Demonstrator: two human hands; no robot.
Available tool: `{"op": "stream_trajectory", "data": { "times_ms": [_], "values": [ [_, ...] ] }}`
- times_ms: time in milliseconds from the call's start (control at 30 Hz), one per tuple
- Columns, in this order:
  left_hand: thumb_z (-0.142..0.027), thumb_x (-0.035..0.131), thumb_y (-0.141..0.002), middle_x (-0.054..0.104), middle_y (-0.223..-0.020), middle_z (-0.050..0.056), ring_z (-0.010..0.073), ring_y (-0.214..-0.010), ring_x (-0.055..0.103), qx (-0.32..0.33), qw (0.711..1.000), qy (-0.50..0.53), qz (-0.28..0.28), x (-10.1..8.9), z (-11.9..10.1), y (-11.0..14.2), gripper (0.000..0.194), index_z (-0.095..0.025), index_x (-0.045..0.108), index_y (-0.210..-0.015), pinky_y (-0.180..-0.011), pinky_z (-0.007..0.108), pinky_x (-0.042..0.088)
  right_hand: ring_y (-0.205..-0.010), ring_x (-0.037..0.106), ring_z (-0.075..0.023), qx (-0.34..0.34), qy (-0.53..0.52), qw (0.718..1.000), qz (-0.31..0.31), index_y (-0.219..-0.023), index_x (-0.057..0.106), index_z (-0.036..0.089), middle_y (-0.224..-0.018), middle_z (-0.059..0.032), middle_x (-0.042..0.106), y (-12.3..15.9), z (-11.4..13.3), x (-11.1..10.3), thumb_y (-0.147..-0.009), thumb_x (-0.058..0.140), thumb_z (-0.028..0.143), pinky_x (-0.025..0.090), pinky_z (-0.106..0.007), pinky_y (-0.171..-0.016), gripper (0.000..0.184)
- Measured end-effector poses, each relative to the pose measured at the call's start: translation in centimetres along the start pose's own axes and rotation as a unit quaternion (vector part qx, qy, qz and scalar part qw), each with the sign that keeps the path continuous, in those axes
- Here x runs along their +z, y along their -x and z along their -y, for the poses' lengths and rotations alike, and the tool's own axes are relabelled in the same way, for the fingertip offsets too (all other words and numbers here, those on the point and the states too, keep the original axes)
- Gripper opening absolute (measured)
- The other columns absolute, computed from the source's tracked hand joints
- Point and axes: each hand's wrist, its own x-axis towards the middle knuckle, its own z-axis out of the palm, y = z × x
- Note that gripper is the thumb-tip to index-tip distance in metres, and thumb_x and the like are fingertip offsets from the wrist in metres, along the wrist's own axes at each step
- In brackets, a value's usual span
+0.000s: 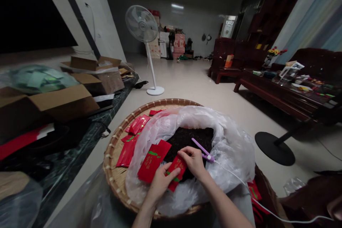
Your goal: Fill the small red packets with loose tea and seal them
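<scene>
My left hand (pixel 162 179) grips the lower left side of a red packet (pixel 177 165) with gold print and a green mark. At the packet's top edge, my right hand (pixel 194 160) pinches a corner between thumb and finger. Other red packets (pixel 152 160) lie just left on a clear plastic bag (pixel 229 139), which is opened out around dark loose material (pixel 184 139). Behind my right hand rests a purple corded clamp-like tool (pixel 203 151), partly hidden, its white cord running right. More red packets (pixel 137 124) sit along the left of the round woven tray (pixel 109 160).
A white standing fan (pixel 151 64) stands beyond the tray. Opened cardboard boxes (pixel 61 99) line the dark ledge at left. To the right are a black round base (pixel 275 148) and a dark wooden table (pixel 278 94) with things on it.
</scene>
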Motion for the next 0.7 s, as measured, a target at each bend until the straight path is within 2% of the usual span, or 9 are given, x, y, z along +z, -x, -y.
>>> {"op": "stream_trajectory", "data": {
  "times_ms": [100,167,233,300,367,433,500,567,700],
  "values": [
    [-0.044,0.076,-0.061,0.069,-0.063,0.004,0.0166,-0.056,0.063,-0.004,1.000,0.023,-0.009,-0.1,0.0,0.0,0.038,-0.011,0.067,-0.078,-0.054,0.024,0.048,-0.060,0.056,-0.0153,-0.013,0.058,0.998,0.011,-0.071,0.070,0.017,-0.066,-0.0022,0.066,-0.4,-0.4,-0.9,-0.086,0.052,0.039,0.042,-0.025,-0.058,0.032],
    [-0.046,0.077,-0.059,0.070,-0.064,0.004,0.0172,-0.054,0.064,-0.025,0.996,0.070,-0.041,0.1,-0.2,0.1,0.043,-0.012,0.065,-0.082,-0.053,0.024,0.048,-0.070,0.058,-0.0179,-0.021,0.160,0.987,-0.013,-0.083,0.070,0.017,-0.073,-0.0040,0.067,-0.8,-0.6,-2.1,-0.090,0.045,0.038,0.044,-0.027,-0.066,0.033],
    [-0.047,0.079,-0.056,0.070,-0.067,0.004,0.0176,-0.053,0.065,-0.040,0.989,0.122,-0.068,0.3,-0.6,0.2,0.049,-0.012,0.063,-0.087,-0.052,0.025,0.049,-0.086,0.059,-0.0225,-0.028,0.306,0.951,-0.029,-0.105,0.066,0.016,-0.091,-0.0084,0.067,-1.2,-0.8,-3.4,-0.087,0.053,0.034,0.044,-0.032,-0.077,0.028],
    [-0.044,0.082,-0.052,0.071,-0.070,0.004,0.0177,-0.053,0.066,-0.046,0.984,0.149,-0.081,0.6,-0.9,0.4,0.053,-0.013,0.060,-0.089,-0.050,0.024,0.050,-0.097,0.056,-0.0280,-0.009,0.445,0.896,-0.004,-0.122,0.055,0.015,-0.107,-0.0139,0.063,-1.4,-1.0,-4.3,-0.076,0.067,0.026,0.044,-0.037,-0.081,0.049],
    [-0.039,0.085,-0.048,0.071,-0.070,0.003,0.0174,-0.054,0.066,-0.044,0.984,0.151,-0.087,0.7,-1.1,0.4,0.054,-0.014,0.059,-0.088,-0.049,0.023,0.050,-0.098,0.056,-0.0303,0.029,0.531,0.846,0.035,-0.127,0.050,0.015,-0.111,-0.0166,0.060,-1.4,-1.3,-4.7,-0.071,0.070,0.018,0.045,-0.038,-0.079,0.060],
    [-0.035,0.086,-0.046,0.070,-0.068,0.002,0.0162,-0.053,0.066,-0.036,0.984,0.147,-0.096,0.7,-1.1,0.5,0.052,-0.014,0.060,-0.085,-0.050,0.023,0.050,-0.096,0.057,-0.0295,0.053,0.560,0.825,0.051,-0.124,0.052,0.015,-0.109,-0.0163,0.061,-1.4,-1.8,-4.8,-0.075,0.064,0.014,0.046,-0.037,-0.077,0.051],
    [-0.034,0.086,-0.046,0.069,-0.065,0.001,0.0150,-0.052,0.065,-0.027,0.983,0.147,-0.105,0.7,-1.1,0.5,0.049,-0.014,0.061,-0.082,-0.052,0.023,0.051,-0.096,0.058,-0.0288,0.056,0.554,0.830,0.047,-0.120,0.054,0.013,-0.108,-0.0165,0.061,-1.4,-2.3,-5.0,-0.079,0.057,0.012,0.046,-0.036,-0.077,0.041],
    [-0.033,0.085,-0.047,0.068,-0.064,0.000,0.0146,-0.051,0.065,-0.022,0.983,0.145,-0.112,0.7,-1.1,0.5,0.046,-0.013,0.062,-0.081,-0.052,0.022,0.051,-0.096,0.058,-0.0285,0.047,0.521,0.852,0.038,-0.121,0.053,0.011,-0.107,-0.0173,0.061,-1.6,-2.8,-5.6,-0.080,0.053,0.012,0.046,-0.037,-0.079,0.041],
    [-0.035,0.085,-0.046,0.067,-0.062,0.001,0.0154,-0.051,0.064,-0.015,0.984,0.130,-0.123,0.7,-1.1,0.5,0.044,-0.013,0.063,-0.078,-0.050,0.022,0.049,-0.096,0.061,-0.0254,0.012,0.322,0.946,0.046,-0.126,0.050,0.014,-0.107,-0.0136,0.065,-1.6,-2.4,-7.5,-0.082,0.055,0.019,0.047,-0.038,-0.085,0.045]
  ]
}}
